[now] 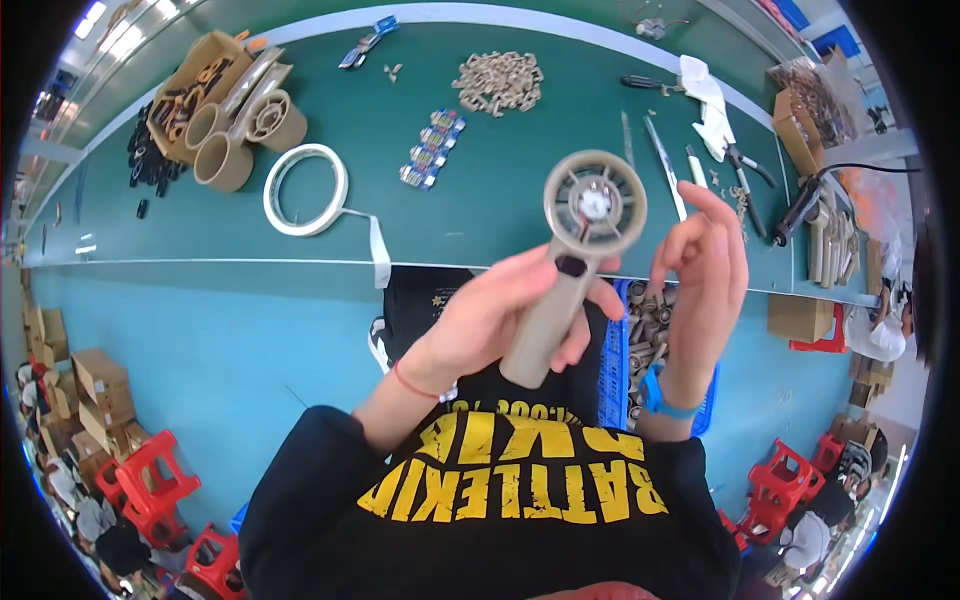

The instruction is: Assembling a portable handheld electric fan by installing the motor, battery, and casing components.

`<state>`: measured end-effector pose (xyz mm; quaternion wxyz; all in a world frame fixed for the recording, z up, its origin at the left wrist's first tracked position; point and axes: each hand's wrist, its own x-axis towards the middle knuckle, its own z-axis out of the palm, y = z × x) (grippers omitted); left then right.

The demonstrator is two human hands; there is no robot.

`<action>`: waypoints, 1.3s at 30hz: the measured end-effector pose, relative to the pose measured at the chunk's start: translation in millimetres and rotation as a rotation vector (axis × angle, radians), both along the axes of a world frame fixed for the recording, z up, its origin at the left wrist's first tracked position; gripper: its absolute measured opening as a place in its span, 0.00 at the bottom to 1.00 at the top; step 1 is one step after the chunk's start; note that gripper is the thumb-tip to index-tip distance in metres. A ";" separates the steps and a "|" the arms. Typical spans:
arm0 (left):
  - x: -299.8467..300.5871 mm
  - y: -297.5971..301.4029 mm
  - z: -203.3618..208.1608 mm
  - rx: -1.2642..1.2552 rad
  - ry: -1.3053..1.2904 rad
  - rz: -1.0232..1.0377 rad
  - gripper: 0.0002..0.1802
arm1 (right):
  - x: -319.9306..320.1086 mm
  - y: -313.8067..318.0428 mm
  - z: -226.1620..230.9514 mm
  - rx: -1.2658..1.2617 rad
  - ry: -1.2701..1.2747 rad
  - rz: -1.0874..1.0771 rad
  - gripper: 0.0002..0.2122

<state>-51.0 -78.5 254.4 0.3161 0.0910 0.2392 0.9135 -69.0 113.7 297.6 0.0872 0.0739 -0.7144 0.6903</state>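
Grasping the fan (565,298), left grip (485,315) slants its long axis, head (595,203) forward-right; right grip (710,250) loose.

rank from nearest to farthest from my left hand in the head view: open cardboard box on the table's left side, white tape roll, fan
1. Fan: in the left hand.
2. White tape roll: on the table, up and left.
3. Open cardboard box: farther up and left.
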 end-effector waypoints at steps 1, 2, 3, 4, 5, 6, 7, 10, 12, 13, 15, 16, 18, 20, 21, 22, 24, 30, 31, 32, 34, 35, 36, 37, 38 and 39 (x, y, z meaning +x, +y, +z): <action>-1.1 0.3 -7.5 0.106 -0.065 -0.006 0.27 | -5.6 -2.0 -8.4 -0.002 -0.022 -0.026 0.15; -4.1 0.1 -18.1 0.210 -0.119 -0.004 0.26 | -14.4 -6.9 -20.6 -0.007 -0.020 -0.011 0.15; -6.9 2.3 -20.4 0.208 -0.118 0.004 0.26 | -21.8 -10.5 -30.2 0.022 -0.038 -0.013 0.13; -9.9 4.7 -22.1 0.098 -0.114 0.078 0.23 | -28.4 -13.1 -39.0 0.049 -0.057 -0.015 0.12; -11.7 7.3 -24.3 -0.009 -0.116 0.148 0.21 | -33.2 -14.5 -48.2 0.050 -0.060 -0.012 0.12; -13.6 10.0 -24.4 -0.010 -0.120 0.150 0.21 | -37.5 -15.2 -56.8 0.073 -0.068 -0.019 0.10; -15.7 13.0 -22.1 -0.172 -0.099 0.198 0.18 | -40.6 -15.1 -62.2 0.097 -0.077 -0.026 0.09; -18.8 23.2 -12.6 -0.395 -0.145 0.308 0.14 | -43.5 -14.9 -70.2 0.100 -0.117 -0.011 0.09; -20.6 26.3 -9.4 -0.515 -0.052 0.268 0.11 | -44.5 -12.7 -72.1 0.051 -0.132 0.013 0.08; -20.9 28.8 -4.7 -0.519 -0.049 0.262 0.09 | -44.7 -12.5 -72.7 0.029 -0.131 0.010 0.08; -22.9 32.8 -4.5 -0.510 -0.005 0.200 0.08 | -44.4 -12.0 -71.8 0.019 -0.124 -0.008 0.08; -24.5 33.3 -4.5 -0.522 0.023 0.154 0.08 | -43.7 -10.2 -73.5 0.019 -0.133 -0.007 0.08; -25.5 32.8 -4.9 -0.441 0.044 0.146 0.09 | -43.1 -6.2 -74.6 -0.031 -0.096 0.005 0.07; -24.7 33.9 -6.0 -0.359 0.069 0.134 0.10 | -42.7 -2.1 -77.5 -0.083 -0.086 0.029 0.07; -23.0 35.0 -6.7 -0.307 0.084 0.137 0.12 | -42.7 -2.1 -76.7 -0.088 -0.067 0.032 0.07; -21.9 35.8 -7.9 -0.255 0.100 0.140 0.15 | -42.4 -2.4 -75.8 -0.094 -0.047 0.034 0.07; -19.9 35.9 -11.5 -0.292 0.178 0.115 0.16 | -40.8 -3.7 -74.8 -0.073 -0.054 0.022 0.07; -15.0 33.7 -13.6 -0.277 0.112 0.157 0.16 | -41.7 -7.2 -74.5 0.042 -0.067 0.055 0.07; -15.4 34.2 -13.7 -0.266 0.091 0.152 0.16 | -42.0 -7.6 -72.5 0.075 -0.073 0.043 0.07; -15.3 35.1 -15.4 -0.266 0.091 0.153 0.16 | -42.1 -7.4 -73.5 0.075 -0.074 0.045 0.07; -14.3 37.9 -19.0 -0.239 0.110 0.181 0.15 | -41.6 -6.8 -75.5 0.034 -0.076 0.053 0.08; -14.0 39.9 -18.5 -0.239 0.111 0.183 0.15 | -41.3 -7.0 -75.4 0.033 -0.075 0.055 0.08; -13.8 42.3 -17.6 -0.249 0.123 0.199 0.15 | -41.0 -7.2 -75.2 0.015 -0.075 0.054 0.09; -13.7 44.1 -16.8 -0.259 0.136 0.215 0.15 | -40.7 -7.3 -75.0 -0.003 -0.074 0.053 0.10; -13.5 45.4 -15.7 -0.260 0.138 0.216 0.15 | -40.0 -7.0 -75.4 -0.004 -0.073 0.054 0.10; -13.5 46.4 -14.7 -0.301 0.144 0.217 0.15 | -39.2 -6.6 -76.6 -0.015 -0.064 0.057 0.10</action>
